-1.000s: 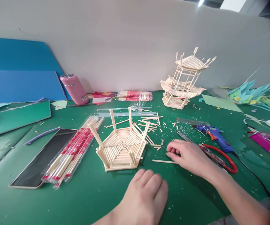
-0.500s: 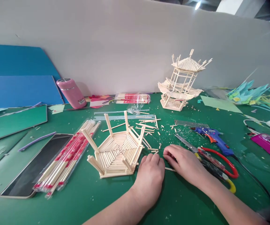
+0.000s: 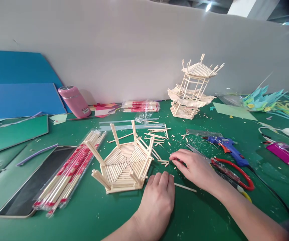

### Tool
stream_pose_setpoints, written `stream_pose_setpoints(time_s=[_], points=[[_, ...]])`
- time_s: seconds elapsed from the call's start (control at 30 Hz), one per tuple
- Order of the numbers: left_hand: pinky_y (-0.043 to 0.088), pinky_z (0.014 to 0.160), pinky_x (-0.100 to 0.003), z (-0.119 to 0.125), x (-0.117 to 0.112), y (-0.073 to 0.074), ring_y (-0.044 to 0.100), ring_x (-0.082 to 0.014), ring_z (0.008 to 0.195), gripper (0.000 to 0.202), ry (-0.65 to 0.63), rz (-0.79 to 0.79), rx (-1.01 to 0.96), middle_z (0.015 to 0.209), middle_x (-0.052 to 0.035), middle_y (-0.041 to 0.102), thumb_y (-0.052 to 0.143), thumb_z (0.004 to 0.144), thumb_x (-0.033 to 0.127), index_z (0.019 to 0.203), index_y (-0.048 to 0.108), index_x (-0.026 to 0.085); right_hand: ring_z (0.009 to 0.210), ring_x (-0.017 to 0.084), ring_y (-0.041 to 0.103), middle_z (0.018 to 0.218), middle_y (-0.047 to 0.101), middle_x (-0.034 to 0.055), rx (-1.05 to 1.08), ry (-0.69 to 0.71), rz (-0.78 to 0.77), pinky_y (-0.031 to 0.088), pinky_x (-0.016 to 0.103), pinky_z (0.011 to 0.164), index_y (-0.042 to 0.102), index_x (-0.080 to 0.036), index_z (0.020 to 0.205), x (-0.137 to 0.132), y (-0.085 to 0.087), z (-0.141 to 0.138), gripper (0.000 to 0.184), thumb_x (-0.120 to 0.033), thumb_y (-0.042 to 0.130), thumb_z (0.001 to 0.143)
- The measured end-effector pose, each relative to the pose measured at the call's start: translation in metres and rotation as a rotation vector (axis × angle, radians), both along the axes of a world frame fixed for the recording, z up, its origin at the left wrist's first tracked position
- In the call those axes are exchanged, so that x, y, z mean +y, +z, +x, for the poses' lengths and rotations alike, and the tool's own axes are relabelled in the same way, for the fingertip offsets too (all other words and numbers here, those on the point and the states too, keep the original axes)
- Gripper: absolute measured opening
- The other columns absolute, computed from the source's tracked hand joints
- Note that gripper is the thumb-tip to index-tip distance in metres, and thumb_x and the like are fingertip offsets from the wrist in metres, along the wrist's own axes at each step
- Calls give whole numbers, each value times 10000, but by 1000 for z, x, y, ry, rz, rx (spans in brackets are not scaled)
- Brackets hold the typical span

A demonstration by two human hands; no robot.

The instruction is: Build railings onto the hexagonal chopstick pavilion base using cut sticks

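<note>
My left hand (image 3: 159, 197) rests knuckles-up on the green table with its fingers curled under. A thin wooden stick (image 3: 185, 187) comes out from beneath those fingers toward the right. My right hand (image 3: 190, 167) is just beyond it, thumb and forefinger bent together by several short cut stick pieces (image 3: 165, 163); whatever lies between the fingertips is too small to make out. Left of my hands stands a hexagonal base of wooden sticks (image 3: 124, 164) with upright posts at its corners.
A stick pagoda (image 3: 192, 90) stands by the wall. Right are pliers with a red handle (image 3: 245, 174) and a blue glue gun (image 3: 228, 149) with its cord. Left lie bagged sticks (image 3: 70, 172), a phone-like dark slab (image 3: 31, 187) and a pink bottle (image 3: 74, 102).
My right hand has shifted up and left to the cut pieces. My left hand has drawn slightly nearer to me, and more of the stick shows beside it.
</note>
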State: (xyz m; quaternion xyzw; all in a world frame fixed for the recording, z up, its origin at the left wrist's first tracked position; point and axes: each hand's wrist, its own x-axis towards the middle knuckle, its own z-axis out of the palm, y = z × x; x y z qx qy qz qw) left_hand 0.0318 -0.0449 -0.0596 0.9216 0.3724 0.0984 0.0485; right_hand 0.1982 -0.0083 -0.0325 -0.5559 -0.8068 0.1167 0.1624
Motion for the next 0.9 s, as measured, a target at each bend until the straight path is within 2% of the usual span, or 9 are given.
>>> stream_pose_setpoints(time_s=[0.3,0.57,0.73,0.9], points=[[505,661,-392,-4,0,-2,534,-232,747,240,-4,3,33,926,-114,603,468,786,14,979,593,80,786,149,585,860,642,6,-38,-13,18,443,269,669,602,-227,891,3,-2,6,181,-170,437,844],[492,621,-397,-5,-2,-4,519,-229,707,216,23,44,4,851,-77,598,458,806,61,971,588,113,784,150,573,809,647,-7,-217,148,20,401,251,638,594,-224,822,23,2,-14,118,-145,506,809],[480,603,-382,-5,-2,-7,509,-219,685,203,30,76,-13,816,-60,588,448,808,60,935,593,125,723,172,586,736,647,27,-372,261,0,390,260,605,588,-186,725,31,8,-23,123,-115,510,789],[469,601,-371,-4,-1,-7,504,-216,685,180,37,79,6,811,-50,576,465,801,74,914,587,141,684,215,613,687,654,80,-443,281,-36,396,276,582,599,-138,697,34,10,-32,140,-15,552,651]])
